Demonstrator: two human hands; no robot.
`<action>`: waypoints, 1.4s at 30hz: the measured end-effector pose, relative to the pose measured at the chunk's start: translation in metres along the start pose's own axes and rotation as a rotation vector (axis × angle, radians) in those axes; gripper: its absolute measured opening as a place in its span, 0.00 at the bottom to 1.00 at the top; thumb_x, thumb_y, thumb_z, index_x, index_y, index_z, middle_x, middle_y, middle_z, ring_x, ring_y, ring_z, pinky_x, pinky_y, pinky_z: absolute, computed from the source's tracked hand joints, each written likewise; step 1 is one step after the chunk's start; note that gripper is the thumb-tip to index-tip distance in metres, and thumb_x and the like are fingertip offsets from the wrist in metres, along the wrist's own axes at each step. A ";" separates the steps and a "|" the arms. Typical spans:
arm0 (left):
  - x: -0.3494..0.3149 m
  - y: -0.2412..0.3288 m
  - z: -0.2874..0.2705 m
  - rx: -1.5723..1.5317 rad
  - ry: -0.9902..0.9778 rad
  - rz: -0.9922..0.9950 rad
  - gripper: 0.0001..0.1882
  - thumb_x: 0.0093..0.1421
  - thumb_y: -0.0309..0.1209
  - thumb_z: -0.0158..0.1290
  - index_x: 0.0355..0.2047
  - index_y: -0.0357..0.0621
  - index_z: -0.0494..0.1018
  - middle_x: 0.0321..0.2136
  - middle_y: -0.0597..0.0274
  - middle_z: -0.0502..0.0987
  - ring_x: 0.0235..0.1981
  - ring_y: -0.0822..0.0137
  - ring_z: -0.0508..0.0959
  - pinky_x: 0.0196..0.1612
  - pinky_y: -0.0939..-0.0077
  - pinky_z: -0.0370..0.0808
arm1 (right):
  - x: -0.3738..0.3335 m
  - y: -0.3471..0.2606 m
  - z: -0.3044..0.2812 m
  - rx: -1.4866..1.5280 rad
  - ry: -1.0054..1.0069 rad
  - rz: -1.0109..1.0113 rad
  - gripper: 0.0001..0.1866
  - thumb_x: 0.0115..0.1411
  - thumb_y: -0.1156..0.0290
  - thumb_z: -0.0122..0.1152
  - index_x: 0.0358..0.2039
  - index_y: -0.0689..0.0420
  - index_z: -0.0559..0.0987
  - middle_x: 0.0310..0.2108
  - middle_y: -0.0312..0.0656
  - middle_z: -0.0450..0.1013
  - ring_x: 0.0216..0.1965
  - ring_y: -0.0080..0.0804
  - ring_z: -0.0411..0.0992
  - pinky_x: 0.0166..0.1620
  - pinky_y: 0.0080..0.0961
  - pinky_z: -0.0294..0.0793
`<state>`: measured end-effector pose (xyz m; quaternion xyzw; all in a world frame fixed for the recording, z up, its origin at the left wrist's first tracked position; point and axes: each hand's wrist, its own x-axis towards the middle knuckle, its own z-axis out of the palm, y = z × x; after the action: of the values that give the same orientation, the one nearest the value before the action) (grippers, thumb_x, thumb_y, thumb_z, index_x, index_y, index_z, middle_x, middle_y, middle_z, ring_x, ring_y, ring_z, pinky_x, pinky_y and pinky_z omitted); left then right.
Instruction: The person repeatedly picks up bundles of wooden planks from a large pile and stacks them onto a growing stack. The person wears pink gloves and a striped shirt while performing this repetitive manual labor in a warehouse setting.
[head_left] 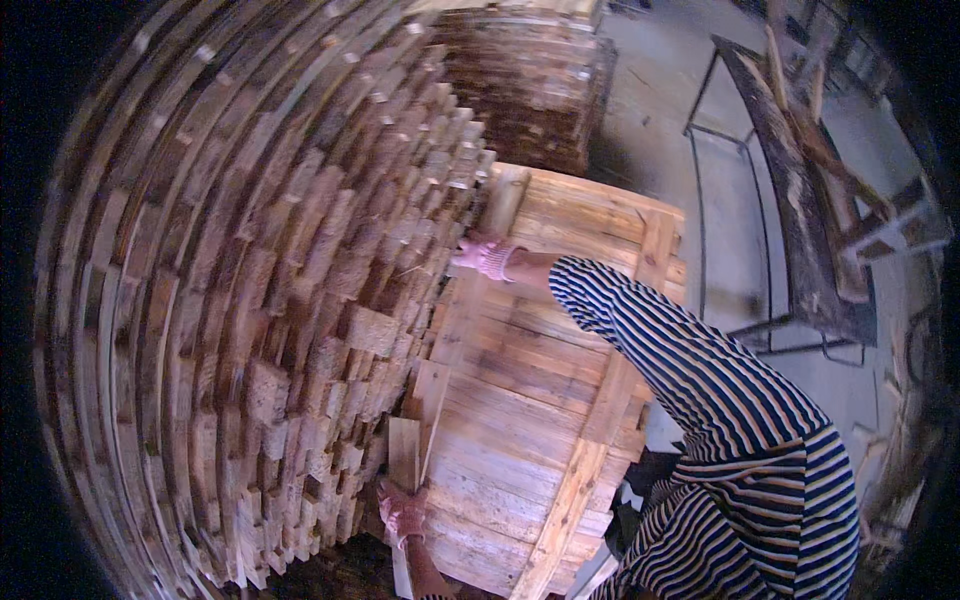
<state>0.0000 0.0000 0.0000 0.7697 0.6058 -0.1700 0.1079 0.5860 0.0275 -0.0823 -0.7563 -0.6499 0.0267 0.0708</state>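
Note:
My left hand [402, 510], in a pinkish glove, is low in the view, its fingers closed round a narrow wooden board [404, 450]. The board stands between the stack and the panel. My right hand [482, 256], gloved with a knit cuff, reaches across to the stack's edge. Its fingertips are blurred and partly hidden against the wood ends, so their grip is unclear. Below both arms lies a large panel of planks [510, 400] with lengthwise cleats. On my left rises a tall stack of wooden boards [300, 270] with uneven ends.
A second stack of boards [525, 90] stands at the far end beyond the panel. To the right is a metal-framed bench [790, 180] with long pieces of wood lying on it. Grey floor [655, 130] shows between them.

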 end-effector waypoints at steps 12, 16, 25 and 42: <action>-0.054 0.213 -0.072 -1.522 -0.790 0.189 0.32 0.59 0.48 0.61 0.56 0.40 0.69 0.44 0.57 0.78 0.44 0.63 0.78 0.49 0.68 0.76 | -0.281 -0.206 -0.117 0.922 -0.547 -0.062 0.50 0.58 0.43 0.59 0.71 0.58 0.48 0.56 0.50 0.58 0.54 0.42 0.62 0.52 0.37 0.69; -0.051 0.314 -0.020 -1.285 -0.411 0.537 0.30 0.61 0.41 0.55 0.62 0.47 0.65 0.53 0.52 0.70 0.53 0.59 0.73 0.55 0.66 0.71 | -0.336 -0.168 -0.034 0.074 -0.314 0.038 0.32 0.67 0.56 0.51 0.68 0.52 0.59 0.30 0.41 0.61 0.31 0.34 0.64 0.34 0.35 0.71; -0.207 0.239 -0.004 -1.240 0.163 0.389 0.31 0.64 0.39 0.55 0.66 0.43 0.62 0.61 0.44 0.68 0.61 0.54 0.70 0.62 0.64 0.69 | -0.339 0.006 -0.105 -0.126 0.069 0.254 0.41 0.63 0.51 0.60 0.72 0.41 0.53 0.67 0.54 0.60 0.63 0.53 0.63 0.62 0.45 0.64; -0.433 -0.271 0.185 -1.884 1.024 -1.204 0.29 0.62 0.51 0.57 0.52 0.38 0.72 0.43 0.56 0.78 0.42 0.64 0.75 0.42 0.74 0.72 | -0.382 -0.494 -0.075 0.812 -0.550 -0.286 0.40 0.63 0.61 0.62 0.71 0.57 0.55 0.68 0.50 0.59 0.68 0.39 0.57 0.69 0.31 0.55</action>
<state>-0.3770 -0.3913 0.0111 -0.0331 0.7230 0.6326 0.2756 0.0538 -0.2830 0.0427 -0.5361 -0.6787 0.4652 0.1886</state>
